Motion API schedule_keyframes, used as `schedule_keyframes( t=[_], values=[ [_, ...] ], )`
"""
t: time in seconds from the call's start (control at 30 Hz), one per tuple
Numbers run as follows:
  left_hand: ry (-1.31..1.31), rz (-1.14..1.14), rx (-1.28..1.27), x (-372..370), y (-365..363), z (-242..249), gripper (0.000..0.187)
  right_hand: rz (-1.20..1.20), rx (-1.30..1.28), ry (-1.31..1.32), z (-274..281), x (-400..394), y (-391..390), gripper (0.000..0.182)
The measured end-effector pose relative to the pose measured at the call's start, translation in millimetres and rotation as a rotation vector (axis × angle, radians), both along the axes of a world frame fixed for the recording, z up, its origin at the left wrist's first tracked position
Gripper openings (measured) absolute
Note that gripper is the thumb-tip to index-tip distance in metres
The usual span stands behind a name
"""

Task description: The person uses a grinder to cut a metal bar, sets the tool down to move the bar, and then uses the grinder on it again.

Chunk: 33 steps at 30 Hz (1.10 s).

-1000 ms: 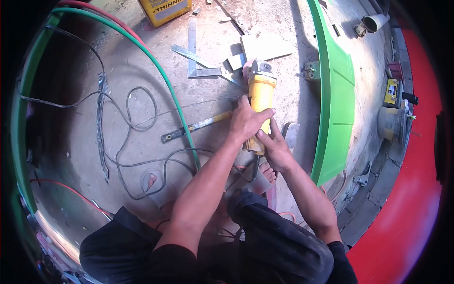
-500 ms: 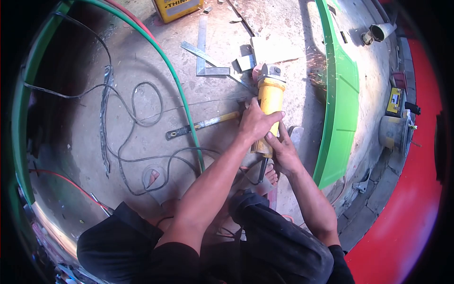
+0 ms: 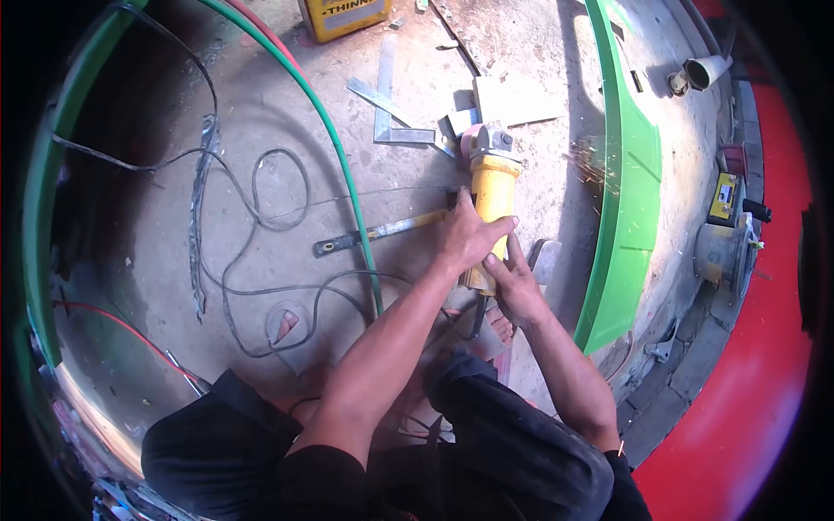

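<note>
A yellow angle grinder [image 3: 493, 193] is held in both hands over the floor, its metal head pointing away from me. My left hand [image 3: 470, 233] is wrapped round the middle of its body. My right hand [image 3: 521, 288] grips the rear part, close to the cord. The pinkish disc [image 3: 471, 139] meets the area beside a small metal piece [image 3: 460, 123]; the exact contact is hidden. Sparks [image 3: 589, 161] show to the right, by a green panel [image 3: 630, 187]. Near my left hand lies a hammer [image 3: 382, 232], its head mostly hidden behind that hand.
A metal square [image 3: 404, 135] and a pale flat plate [image 3: 512, 102] lie ahead. A green hose [image 3: 334, 143] and black cable [image 3: 252, 219] cross the floor at left. Farther out are a yellow thinner can [image 3: 347, 19] and, at right, a metal can [image 3: 719, 252]. My feet are below the grinder.
The floor items have shifted slightly right and down in view as the camera moved. Both hands keep their grip on the grinder, and sparks still show.
</note>
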<state>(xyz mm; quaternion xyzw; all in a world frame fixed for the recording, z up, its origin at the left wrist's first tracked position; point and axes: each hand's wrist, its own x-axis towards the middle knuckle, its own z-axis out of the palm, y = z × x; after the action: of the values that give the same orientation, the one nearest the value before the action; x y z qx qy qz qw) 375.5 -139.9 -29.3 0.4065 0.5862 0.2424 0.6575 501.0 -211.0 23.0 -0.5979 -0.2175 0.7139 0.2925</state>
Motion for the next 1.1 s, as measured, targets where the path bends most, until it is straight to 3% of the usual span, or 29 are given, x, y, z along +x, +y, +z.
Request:
schedule_keyframes(
  t=[0.47, 1.1],
  values=[
    [0.018, 0.003, -0.014, 22, 13, 28, 0.089, -0.186, 0.051, 0.060, 12, 14, 0, 0.090],
    [0.030, 0.066, -0.023, 19, 7, 30, 0.087, -0.104, 0.023, 0.047, 8, 20, 1, 0.089]
  ],
)
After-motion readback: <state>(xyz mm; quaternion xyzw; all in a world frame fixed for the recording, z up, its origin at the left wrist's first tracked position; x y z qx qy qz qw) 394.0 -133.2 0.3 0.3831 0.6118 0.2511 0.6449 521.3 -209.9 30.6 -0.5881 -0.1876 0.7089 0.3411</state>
